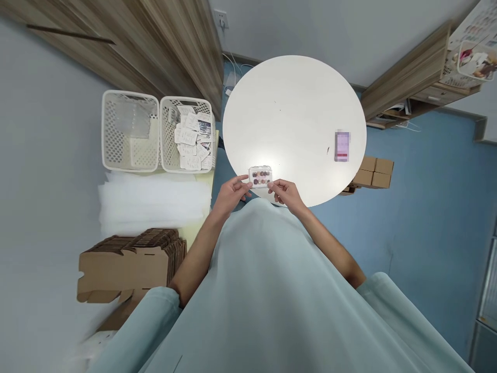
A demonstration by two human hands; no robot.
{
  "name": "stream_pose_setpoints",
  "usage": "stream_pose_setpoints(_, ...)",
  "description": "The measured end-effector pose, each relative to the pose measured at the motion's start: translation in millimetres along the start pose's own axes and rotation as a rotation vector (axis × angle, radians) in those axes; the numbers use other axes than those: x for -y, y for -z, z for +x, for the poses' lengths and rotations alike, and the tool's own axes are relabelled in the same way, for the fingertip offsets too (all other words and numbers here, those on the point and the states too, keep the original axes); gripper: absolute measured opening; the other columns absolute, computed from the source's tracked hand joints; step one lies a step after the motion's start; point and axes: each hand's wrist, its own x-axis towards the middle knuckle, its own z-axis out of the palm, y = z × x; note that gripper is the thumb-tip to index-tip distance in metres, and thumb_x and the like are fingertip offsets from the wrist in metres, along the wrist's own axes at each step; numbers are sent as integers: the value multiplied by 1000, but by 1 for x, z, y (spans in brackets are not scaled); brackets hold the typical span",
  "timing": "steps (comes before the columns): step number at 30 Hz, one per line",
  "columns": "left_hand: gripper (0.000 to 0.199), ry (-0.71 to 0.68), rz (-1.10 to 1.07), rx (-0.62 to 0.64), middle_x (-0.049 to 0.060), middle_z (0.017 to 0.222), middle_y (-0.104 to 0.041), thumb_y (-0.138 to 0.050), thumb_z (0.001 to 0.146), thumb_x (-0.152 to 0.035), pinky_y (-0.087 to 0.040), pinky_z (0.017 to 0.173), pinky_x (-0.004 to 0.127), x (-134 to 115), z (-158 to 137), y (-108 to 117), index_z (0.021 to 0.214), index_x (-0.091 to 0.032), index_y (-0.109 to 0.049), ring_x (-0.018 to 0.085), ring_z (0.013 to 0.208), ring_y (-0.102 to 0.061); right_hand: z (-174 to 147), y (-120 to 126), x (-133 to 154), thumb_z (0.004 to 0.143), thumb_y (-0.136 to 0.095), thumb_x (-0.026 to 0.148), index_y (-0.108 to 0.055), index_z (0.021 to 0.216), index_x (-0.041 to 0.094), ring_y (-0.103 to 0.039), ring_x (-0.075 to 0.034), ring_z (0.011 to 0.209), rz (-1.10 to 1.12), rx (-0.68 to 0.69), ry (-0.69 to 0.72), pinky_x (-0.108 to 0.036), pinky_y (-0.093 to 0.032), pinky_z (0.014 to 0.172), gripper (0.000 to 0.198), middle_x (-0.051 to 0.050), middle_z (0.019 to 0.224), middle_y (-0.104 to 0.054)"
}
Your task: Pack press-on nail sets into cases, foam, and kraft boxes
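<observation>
Ahead of the left grip [231, 196] and right grip [286, 194], the white desk [291, 103] is giving wide room to pass. Farther right, a flat purple thing [342, 146] is lying in the way. Two white baskets [159, 135] are standing off left; the shirt [272, 269] is blocking just behind.

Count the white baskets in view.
3: far-left basket; card-holding basket right beside it; and upper-right basket, near the picture's edge. More could be hidden behind furniture.
</observation>
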Motion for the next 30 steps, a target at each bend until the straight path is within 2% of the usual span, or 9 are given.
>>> stream_pose_setpoints(7, 60, -1, 44, -67, 5, 81, -78, -84, 81, -54, -56, 67, 33, 38, 36, 21, 127, -17, -73, 22, 72, -71, 41, -20, -34, 81, -80, 73, -72, 83, 20, -53, -10, 53, -99, 26, -47, -24, -36, 45, 54, -6, 88, -78)
stream_pose_setpoints(12, 39, 92, 203, -97, 7, 87, -80, -77, 88, -38, -58, 71, 34, 70, 82, 25, 120, -16, -75, 22, 69, -74, 86, -34, -72, 98, -73, 49, -70, 76, 17, -55, -7, 51, -230, -10, -165, -22, -39, 47, 39, -8, 94, -81)
stream_pose_setpoints(17, 34, 209, 462, -106, 8, 96, -83, -70, 96, -31, -57, 85, 34, 88, 117, 14, 126, -17, -76, 25, 82, -78, 124, -46, -98, 104, -68, 31, -69, 74, 16, -56, -7, 50, -269, -104, -377, -21, -40, 46, 34, -10, 96, -83)
stream_pose_setpoints(22, 39, 260, 550, -70, 11, 110, -83, -68, 98, -26, -55, 94, 33, 97, 130, 9, 135, -16, -74, 26, 95, -79, 139, -51, -112, 103, -70, 28, -68, 74, 16, -59, -8, 51, -282, -149, -447, -21, -41, 45, 32, -10, 85, -81)
stream_pose_setpoints(30, 44, 240, 532, -41, 12, 117, -82, -68, 98, -27, -53, 100, 35, 107, 128, 20, 140, -15, -70, 28, 110, -76, 137, -51, -111, 104, -68, 31, -69, 79, 15, -58, -7, 51, -353, -134, -464, -19, -41, 46, 29, -9, 90, -81)
